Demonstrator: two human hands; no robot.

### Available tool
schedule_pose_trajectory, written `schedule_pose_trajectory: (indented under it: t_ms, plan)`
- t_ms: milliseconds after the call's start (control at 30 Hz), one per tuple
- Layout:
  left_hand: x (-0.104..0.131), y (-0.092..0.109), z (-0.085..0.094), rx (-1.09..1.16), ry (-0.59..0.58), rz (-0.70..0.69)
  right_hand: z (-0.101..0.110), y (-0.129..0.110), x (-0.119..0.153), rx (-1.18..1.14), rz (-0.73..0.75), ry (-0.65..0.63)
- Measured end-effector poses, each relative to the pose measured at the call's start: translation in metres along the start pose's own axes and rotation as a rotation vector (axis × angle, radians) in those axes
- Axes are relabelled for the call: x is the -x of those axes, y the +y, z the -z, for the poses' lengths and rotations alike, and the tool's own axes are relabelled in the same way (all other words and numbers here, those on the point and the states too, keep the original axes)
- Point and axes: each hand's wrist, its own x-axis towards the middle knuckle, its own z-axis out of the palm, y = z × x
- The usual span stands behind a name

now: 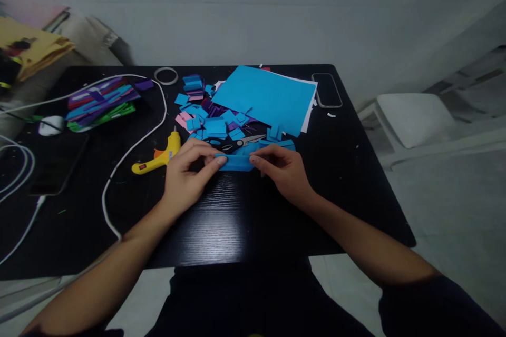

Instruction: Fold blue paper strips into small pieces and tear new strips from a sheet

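Note:
Between my two hands is a blue paper strip (237, 163), held level just above the dark table and apparently folded lengthwise. My left hand (190, 168) pinches its left end between thumb and fingers. At the right end, my right hand (282, 168) grips it the same way. Just beyond lie scissors (251, 140), partly covered by blue paper. A heap of small cut paper pieces (215, 126), mostly blue with some pink and purple, spreads behind my hands. Left of my left hand rests a yellow glue gun (160, 157).
Blue paper sheets (269, 97) lie over white paper at the back. A phone (327, 90) is at the back right, another phone (59, 166) at the left. A white cable (134, 147) winds across the black table (336, 210). Bundled coloured strips (100, 102) and a tape roll (166, 76) sit back left.

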Motion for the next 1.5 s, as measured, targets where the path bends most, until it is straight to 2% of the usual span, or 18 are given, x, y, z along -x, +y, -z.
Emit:
schedule_pose_trajectory:
  t_ms: [100,233,667,1033,1500]
  plan:
    - [0.0003,0.0029,-0.0006,0.071,-0.053,0.081,-0.0008,0.0008,0.0002,0.037,0.096,0.028]
    - [0.0030,0.0042,-0.0001,0.081,-0.130,0.174,-0.0028,0.0006,0.0024,0.046,0.062,-0.003]
    - [0.0028,0.0013,-0.0015,0.105,-0.167,0.220,-0.0014,-0.0013,0.0040,-0.019,-0.075,-0.020]
    - [0.0012,0.0023,-0.0036,0.143,-0.283,0.248,-0.0022,-0.0016,0.0007,-0.051,-0.009,-0.027]
    - [0.0009,-0.0001,-0.0035,0.170,-0.299,0.301,-0.0006,0.0041,-0.0019,-0.079,-0.056,-0.009]
